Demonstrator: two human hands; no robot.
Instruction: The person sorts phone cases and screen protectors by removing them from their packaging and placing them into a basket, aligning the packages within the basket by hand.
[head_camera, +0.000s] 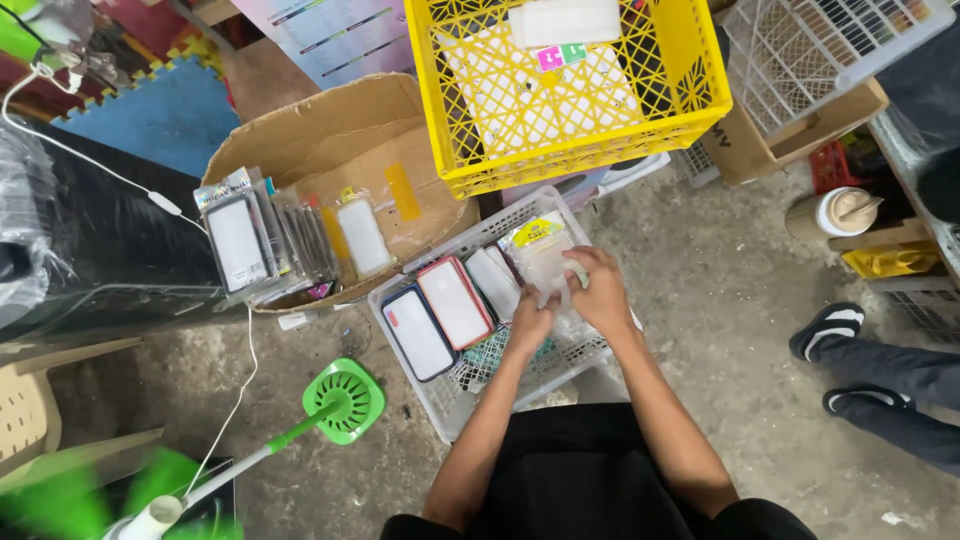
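Observation:
Both my hands are over a white plastic basket (440, 400) on the floor in front of me. My left hand (530, 320) and my right hand (600, 288) together grip a clear plastic packet (545, 258) with a yellow label at its top. Beside it in the basket stand several phone cases, among them a red-rimmed one (455, 303) and a dark blue-rimmed one (417, 335). A teal item (488, 355) lies under them.
A cardboard box (330, 160) with packaged phone cases (240, 240) sits to the left. A yellow crate (570, 90) stands behind the basket. A green fan (345, 400) and white cable (235, 400) lie at left. Another person's sandalled feet (850, 360) are at right.

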